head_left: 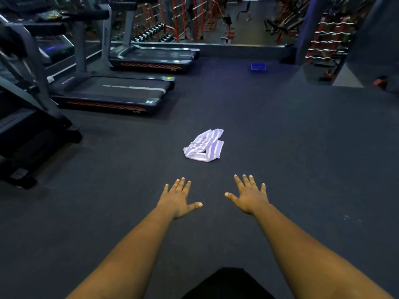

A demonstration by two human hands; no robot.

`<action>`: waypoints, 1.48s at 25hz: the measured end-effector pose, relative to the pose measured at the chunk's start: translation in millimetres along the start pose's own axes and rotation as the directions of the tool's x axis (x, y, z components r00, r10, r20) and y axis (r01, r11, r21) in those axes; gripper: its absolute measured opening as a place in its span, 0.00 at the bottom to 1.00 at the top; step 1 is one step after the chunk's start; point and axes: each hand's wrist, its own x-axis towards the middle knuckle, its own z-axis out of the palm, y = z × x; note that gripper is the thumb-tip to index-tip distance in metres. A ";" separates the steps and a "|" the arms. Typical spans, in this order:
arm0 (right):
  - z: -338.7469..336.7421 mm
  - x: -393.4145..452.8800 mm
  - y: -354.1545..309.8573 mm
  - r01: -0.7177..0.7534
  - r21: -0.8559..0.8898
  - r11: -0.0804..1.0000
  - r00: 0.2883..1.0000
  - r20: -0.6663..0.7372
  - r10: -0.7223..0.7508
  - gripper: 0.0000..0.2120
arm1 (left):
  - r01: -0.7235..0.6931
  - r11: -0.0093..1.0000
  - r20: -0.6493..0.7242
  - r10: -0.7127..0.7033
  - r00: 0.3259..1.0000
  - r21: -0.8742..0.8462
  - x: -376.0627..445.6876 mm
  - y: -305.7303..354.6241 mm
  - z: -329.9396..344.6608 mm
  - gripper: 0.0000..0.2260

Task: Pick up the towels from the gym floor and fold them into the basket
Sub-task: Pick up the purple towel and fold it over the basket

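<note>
Rubber floor [280, 147]: nothing gathered yet
Treadmills [112, 91]: parked left of towel
Towel [204, 146]: striped, crumpled, unfolded, ahead of both hands
Left hand [178, 200], right hand [249, 196]: spread wide, empty
Blue basket [258, 67]: far beyond towel, seemingly unfilled

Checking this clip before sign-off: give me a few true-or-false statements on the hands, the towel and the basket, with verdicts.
1. Both the left hand and the right hand are open and hold nothing. True.
2. The striped towel lies neatly folded. False: it lies crumpled on the floor.
3. The blue basket stands far beyond the towel. True.
4. The towel lies on a treadmill. False: it lies on the floor, apart from the treadmills.
5. One hand touches the towel. False: both are short of it.
</note>
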 end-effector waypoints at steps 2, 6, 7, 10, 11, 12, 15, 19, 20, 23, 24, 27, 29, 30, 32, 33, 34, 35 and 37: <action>-25.5 48.0 1.0 0.003 -0.018 1.000 1.000 0.022 -0.003 0.42 | 0.013 1.000 0.004 -0.013 1.000 -0.024 43.0 -2.4 -23.8 0.46; -66.6 140.8 -5.6 0.025 -0.042 0.999 0.999 0.044 -0.023 0.42 | 0.022 0.998 0.019 -0.021 1.000 -0.057 127.5 -14.1 -60.3 0.46; -72.4 166.6 -8.6 0.029 -0.046 0.999 0.998 0.051 -0.027 0.42 | 0.024 0.998 0.033 -0.022 0.999 -0.061 151.8 -20.7 -65.9 0.46; -86.5 248.0 -20.9 0.017 -0.057 0.998 0.997 0.072 -0.013 0.42 | 0.032 0.998 0.064 -0.028 0.998 -0.058 234.0 -49.1 -84.6 0.46; -91.6 276.0 -26.3 0.010 -0.056 0.998 0.997 0.076 -0.005 0.42 | 0.032 0.998 0.068 -0.028 0.997 -0.054 263.3 -60.7 -92.6 0.46; -97.2 303.5 -31.9 0.001 -0.052 0.999 0.997 0.082 0.004 0.42 | 0.028 0.998 0.074 -0.024 0.997 -0.052 292.7 -72.9 -101.2 0.46; -115.6 365.4 -45.7 -0.040 -0.032 0.999 0.994 0.101 0.044 0.42 | -0.005 0.998 0.103 0.011 0.995 -0.057 359.3 -103.9 -127.1 0.46; -149.6 439.5 -65.2 -0.102 0.008 0.995 0.989 0.111 0.101 0.42 | -0.037 0.998 0.114 0.042 0.993 -0.042 434.9 -141.1 -170.5 0.46; -157.1 455.8 -69.1 -0.105 0.016 0.994 0.989 0.111 0.102 0.42 | -0.039 0.998 0.112 0.044 0.993 -0.043 450.9 -147.3 -180.2 0.46; -178.7 519.5 -78.0 -0.123 0.054 0.991 0.987 0.110 0.116 0.42 | -0.058 0.998 0.115 0.062 0.991 -0.037 514.4 -164.5 -209.6 0.46; -183.5 543.8 -78.8 -0.121 0.068 0.990 0.987 0.112 0.113 0.42 | -0.063 0.997 0.118 0.067 0.991 -0.038 537.4 -169.2 -217.5 0.46; -191.9 625.2 -74.9 -0.114 0.080 0.990 0.986 0.130 0.103 0.42 | -0.057 0.998 0.135 0.061 0.989 -0.029 614.5 -178.8 -237.8 0.46; -194.9 686.2 -67.7 -0.110 0.082 0.990 0.983 0.157 0.097 0.42 | -0.039 0.999 0.144 0.044 0.989 -0.034 669.7 -181.5 -247.9 0.46; -197.0 713.7 -64.0 -0.104 0.078 0.991 0.981 0.173 0.089 0.42 | -0.029 0.999 0.154 0.035 0.987 -0.040 693.3 -182.3 -252.3 0.46; -202.1 769.3 -55.4 -0.088 0.082 0.993 0.974 0.214 0.068 0.42 | -0.003 0.998 0.192 0.015 0.981 -0.062 741.6 -183.0 -259.7 0.46; -202.4 798.3 -50.2 -0.088 0.087 0.992 0.969 0.236 0.065 0.42 | 0.009 0.998 0.215 0.005 0.977 -0.064 767.9 -183.5 -261.8 0.46; -201.1 825.0 -45.2 -0.094 0.088 0.992 0.963 0.261 0.068 0.42 | 0.015 0.998 0.238 -0.001 0.971 -0.057 794.4 -184.5 -262.0 0.46; -197.7 850.4 -40.3 -0.099 0.088 0.991 0.957 0.282 0.070 0.42 | 0.019 0.998 0.257 -0.005 0.966 -0.054 820.7 -185.3 -259.9 0.46; -182.6 899.4 -31.1 -0.110 0.083 0.990 0.941 0.329 0.077 0.42 | 0.030 0.998 0.299 -0.012 0.954 -0.056 871.8 -187.1 -246.2 0.46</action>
